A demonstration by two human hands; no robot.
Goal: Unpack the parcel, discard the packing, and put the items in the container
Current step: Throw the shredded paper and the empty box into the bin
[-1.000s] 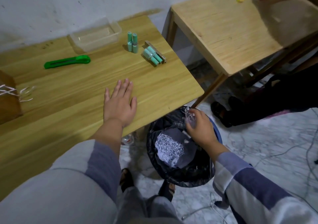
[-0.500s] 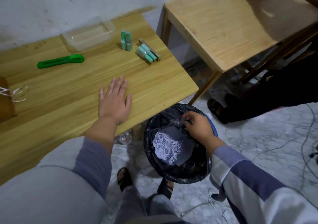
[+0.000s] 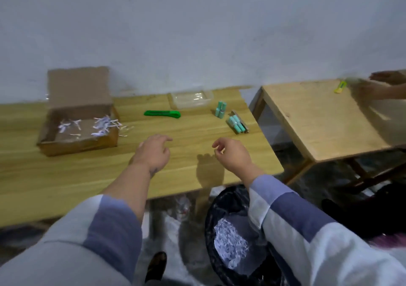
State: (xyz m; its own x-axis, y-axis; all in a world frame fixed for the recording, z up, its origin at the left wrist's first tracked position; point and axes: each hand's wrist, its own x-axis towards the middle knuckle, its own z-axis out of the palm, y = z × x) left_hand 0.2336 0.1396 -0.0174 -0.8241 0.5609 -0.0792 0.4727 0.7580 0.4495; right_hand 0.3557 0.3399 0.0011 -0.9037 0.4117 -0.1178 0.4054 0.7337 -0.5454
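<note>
Right hand (image 3: 235, 154) raised from bin (image 3: 222, 209), fingers curled.

Your right sleeve (image 3: 307, 230) hid the right side of the bin (image 3: 219, 252), and the picture's lower edge cut off the bin's bottom. Left of the bin, the surface (image 3: 66, 176) ran out past the picture's left edge. Up to the bin's right, another person's hand (image 3: 386, 79) was blurred and cut by the right edge.
</note>
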